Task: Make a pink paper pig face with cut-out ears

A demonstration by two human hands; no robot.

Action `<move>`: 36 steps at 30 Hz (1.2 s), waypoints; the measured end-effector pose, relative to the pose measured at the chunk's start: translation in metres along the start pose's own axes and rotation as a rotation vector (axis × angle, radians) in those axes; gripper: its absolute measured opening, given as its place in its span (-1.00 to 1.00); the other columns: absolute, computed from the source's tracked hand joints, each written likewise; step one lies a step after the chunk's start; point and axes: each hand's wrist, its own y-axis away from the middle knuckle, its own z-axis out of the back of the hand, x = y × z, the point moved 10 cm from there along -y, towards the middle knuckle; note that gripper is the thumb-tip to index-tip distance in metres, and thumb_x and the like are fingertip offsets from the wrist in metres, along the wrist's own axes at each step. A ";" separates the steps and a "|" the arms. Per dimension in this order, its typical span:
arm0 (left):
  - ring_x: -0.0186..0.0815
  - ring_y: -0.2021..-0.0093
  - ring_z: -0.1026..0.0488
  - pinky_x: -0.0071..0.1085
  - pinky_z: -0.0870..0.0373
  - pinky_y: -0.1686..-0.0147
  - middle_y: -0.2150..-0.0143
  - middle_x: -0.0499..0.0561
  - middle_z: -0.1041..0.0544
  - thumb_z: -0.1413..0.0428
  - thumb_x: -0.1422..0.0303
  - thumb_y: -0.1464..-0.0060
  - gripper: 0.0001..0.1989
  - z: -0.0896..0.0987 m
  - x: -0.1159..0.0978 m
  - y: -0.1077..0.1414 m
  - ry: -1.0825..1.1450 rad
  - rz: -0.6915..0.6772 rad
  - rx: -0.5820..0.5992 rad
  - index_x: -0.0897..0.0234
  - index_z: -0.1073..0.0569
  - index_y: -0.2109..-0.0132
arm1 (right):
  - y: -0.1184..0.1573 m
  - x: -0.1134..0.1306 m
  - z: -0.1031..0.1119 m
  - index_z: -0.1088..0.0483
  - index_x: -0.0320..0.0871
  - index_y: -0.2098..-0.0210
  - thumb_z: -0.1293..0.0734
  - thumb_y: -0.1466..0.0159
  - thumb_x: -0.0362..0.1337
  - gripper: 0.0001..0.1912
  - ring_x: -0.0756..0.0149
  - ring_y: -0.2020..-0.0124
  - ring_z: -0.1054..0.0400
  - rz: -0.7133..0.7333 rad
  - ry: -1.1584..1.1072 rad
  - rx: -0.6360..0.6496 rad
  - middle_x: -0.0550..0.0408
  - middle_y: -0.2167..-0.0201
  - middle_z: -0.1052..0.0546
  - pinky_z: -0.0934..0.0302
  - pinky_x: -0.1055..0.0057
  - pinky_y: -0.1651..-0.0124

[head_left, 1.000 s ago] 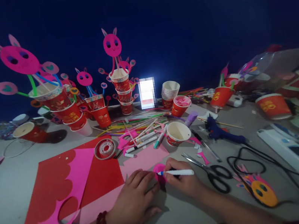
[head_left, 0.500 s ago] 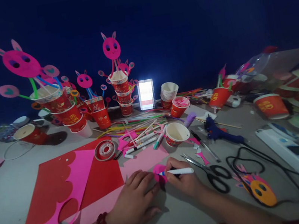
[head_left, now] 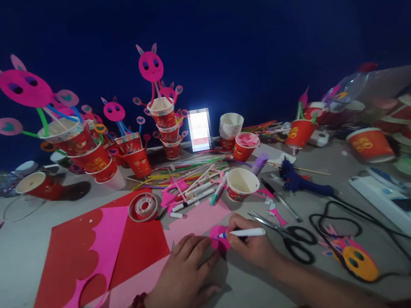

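A small round pink paper (head_left: 219,239) lies on the table between my hands, with a short dark line on its upper part. My right hand (head_left: 252,245) pinches a white marker (head_left: 247,232), its blue end toward the paper. My left hand (head_left: 187,269) rests flat with fingers spread, its fingertips at the left edge of the paper. Black-handled scissors (head_left: 297,243) lie just right of my right hand. Behind both hands are a light pink sheet (head_left: 196,221) and several markers (head_left: 193,199).
Red paper (head_left: 52,267) with a pink cut-out sheet (head_left: 106,242) lies left. A white cup (head_left: 242,183) stands ahead, a blue glue gun (head_left: 305,182) and its cord right. Stacked red cups with pink figures (head_left: 25,89) stand at the back; an orange-faced figure (head_left: 359,262) lies right.
The marker tip has moved slightly left over the pink paper, where a dark line now shows. The whole view has shifted a little; my left hand stays in place.
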 end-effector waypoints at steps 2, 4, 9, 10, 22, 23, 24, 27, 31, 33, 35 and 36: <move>0.01 -0.22 -0.24 -0.03 -0.22 -0.21 -0.26 0.12 -0.35 -0.23 0.04 -0.11 -0.33 0.000 0.000 0.000 0.006 0.003 0.003 0.19 -0.28 -0.28 | 0.000 0.000 0.000 -0.22 -0.06 0.49 -0.24 -0.24 -0.32 -0.83 0.37 0.57 -0.17 -0.007 -0.005 0.002 0.26 0.61 -0.27 -0.06 0.45 0.47; 0.01 -0.23 -0.24 -0.02 -0.21 -0.21 -0.27 0.13 -0.35 -0.23 0.04 -0.11 -0.33 0.000 0.000 0.000 0.011 0.002 0.000 0.19 -0.29 -0.27 | 0.000 0.001 0.000 -0.22 -0.06 0.49 -0.23 -0.24 -0.32 -0.83 0.37 0.58 -0.17 -0.015 0.000 0.004 0.26 0.62 -0.27 -0.06 0.45 0.48; 0.00 -0.23 -0.23 -0.02 -0.21 -0.21 -0.27 0.14 -0.34 -0.23 0.03 -0.10 -0.30 -0.001 0.000 0.000 0.015 -0.006 0.000 0.19 -0.27 -0.29 | 0.000 0.000 0.001 -0.23 -0.06 0.49 -0.24 -0.25 -0.31 -0.83 0.37 0.58 -0.16 -0.026 0.014 -0.001 0.27 0.62 -0.26 -0.05 0.46 0.48; 0.00 -0.23 -0.23 -0.02 -0.21 -0.21 -0.27 0.13 -0.34 -0.23 0.03 -0.11 -0.31 -0.001 0.001 0.000 0.016 -0.004 0.000 0.19 -0.27 -0.29 | -0.001 0.000 0.000 -0.23 -0.06 0.49 -0.24 -0.25 -0.31 -0.83 0.37 0.58 -0.17 -0.027 0.015 0.000 0.27 0.62 -0.27 -0.05 0.46 0.48; -0.01 -0.23 -0.22 -0.04 -0.20 -0.22 -0.25 0.13 -0.35 -0.23 0.05 -0.11 -0.35 0.002 0.001 -0.001 0.031 -0.002 -0.014 0.19 -0.30 -0.26 | -0.003 0.001 -0.001 -0.26 -0.07 0.47 -0.24 -0.27 -0.27 -0.82 0.37 0.57 -0.19 -0.013 0.031 0.021 0.26 0.61 -0.29 -0.07 0.45 0.46; -0.01 -0.23 -0.22 -0.04 -0.20 -0.22 -0.25 0.13 -0.35 -0.23 0.04 -0.11 -0.35 0.002 0.001 -0.001 0.027 -0.003 -0.014 0.20 -0.30 -0.26 | -0.003 0.001 -0.002 -0.26 -0.07 0.47 -0.24 -0.28 -0.27 -0.82 0.37 0.57 -0.20 -0.013 0.030 0.025 0.26 0.60 -0.30 -0.08 0.45 0.46; -0.01 -0.23 -0.22 -0.03 -0.20 -0.22 -0.25 0.13 -0.35 -0.22 0.03 -0.11 -0.35 0.001 0.001 -0.001 0.025 -0.006 -0.017 0.19 -0.30 -0.26 | -0.003 0.001 -0.002 -0.26 -0.07 0.47 -0.24 -0.28 -0.27 -0.82 0.37 0.57 -0.20 -0.012 0.027 0.029 0.25 0.60 -0.31 -0.08 0.45 0.46; -0.01 -0.22 -0.23 -0.04 -0.20 -0.21 -0.23 0.14 -0.36 -0.21 0.01 -0.12 -0.35 0.001 0.001 -0.001 0.029 -0.009 -0.027 0.19 -0.30 -0.26 | -0.003 0.002 -0.003 -0.26 -0.07 0.46 -0.24 -0.28 -0.26 -0.82 0.38 0.57 -0.19 -0.015 0.026 0.039 0.26 0.60 -0.31 -0.07 0.46 0.47; -0.02 -0.22 -0.24 -0.04 -0.20 -0.22 -0.23 0.14 -0.36 -0.22 0.02 -0.11 -0.35 0.001 0.000 -0.001 0.042 -0.009 -0.022 0.20 -0.31 -0.25 | -0.004 0.004 -0.004 -0.26 -0.07 0.47 -0.25 -0.28 -0.26 -0.82 0.38 0.59 -0.16 -0.008 0.024 0.049 0.27 0.63 -0.29 -0.05 0.45 0.49; -0.01 -0.22 -0.24 -0.04 -0.20 -0.22 -0.24 0.14 -0.36 -0.22 0.02 -0.11 -0.35 0.002 0.000 -0.001 0.037 -0.009 -0.017 0.21 -0.31 -0.25 | -0.004 0.003 -0.005 -0.26 -0.06 0.47 -0.25 -0.28 -0.25 -0.82 0.38 0.60 -0.15 -0.013 0.017 0.061 0.28 0.63 -0.28 -0.04 0.45 0.49; 0.00 -0.23 -0.24 -0.03 -0.19 -0.22 -0.25 0.14 -0.35 -0.20 0.00 -0.12 -0.35 0.001 0.000 -0.001 0.026 -0.008 -0.013 0.20 -0.31 -0.25 | -0.003 0.001 -0.006 -0.26 -0.06 0.46 -0.25 -0.28 -0.25 -0.82 0.38 0.60 -0.15 -0.022 0.015 0.070 0.28 0.63 -0.28 -0.03 0.46 0.49; 0.01 -0.23 -0.24 -0.03 -0.19 -0.22 -0.25 0.14 -0.35 -0.20 -0.01 -0.12 -0.35 0.001 0.000 -0.001 0.022 -0.008 -0.013 0.20 -0.31 -0.25 | -0.003 0.000 -0.007 -0.27 -0.07 0.47 -0.26 -0.28 -0.25 -0.82 0.38 0.60 -0.16 -0.025 0.015 0.074 0.28 0.63 -0.29 -0.03 0.46 0.49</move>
